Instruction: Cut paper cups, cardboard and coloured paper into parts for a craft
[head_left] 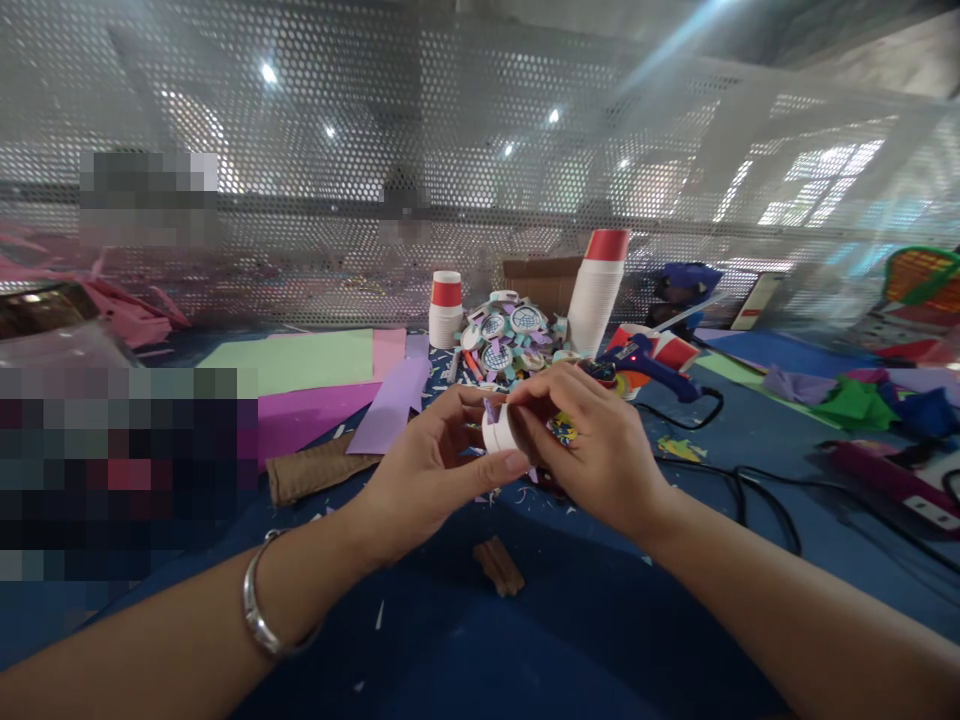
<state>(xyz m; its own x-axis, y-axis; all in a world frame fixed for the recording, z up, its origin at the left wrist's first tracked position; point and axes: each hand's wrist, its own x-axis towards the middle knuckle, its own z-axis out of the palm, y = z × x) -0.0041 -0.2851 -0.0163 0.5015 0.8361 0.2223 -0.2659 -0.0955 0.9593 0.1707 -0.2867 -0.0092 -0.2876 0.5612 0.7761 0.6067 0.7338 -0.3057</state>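
Note:
Between both hands is a short white ring-shaped piece [497, 428], which looks like a cut-down paper cup, with a small purple bit of paper on its upper edge. My left hand [435, 455] grips it from the left, thumb along the lower side. From the right, the bent fingers of my right hand [592, 440] pinch its other side and hide part of it. Just behind the hands lies a pile of cut cup pieces [496, 355], some with blue grid patterns. A blue glue gun [652, 368] with a red light rests beyond my right hand.
Paper cup stacks [598, 300] stand behind the pile. Purple paper [386, 405], green paper [292, 362] and a brown cloth roll [311, 475] lie left. A black cable [757, 490] runs right, near a purple power strip [892, 485]. A brown scrap [499, 566] lies in front.

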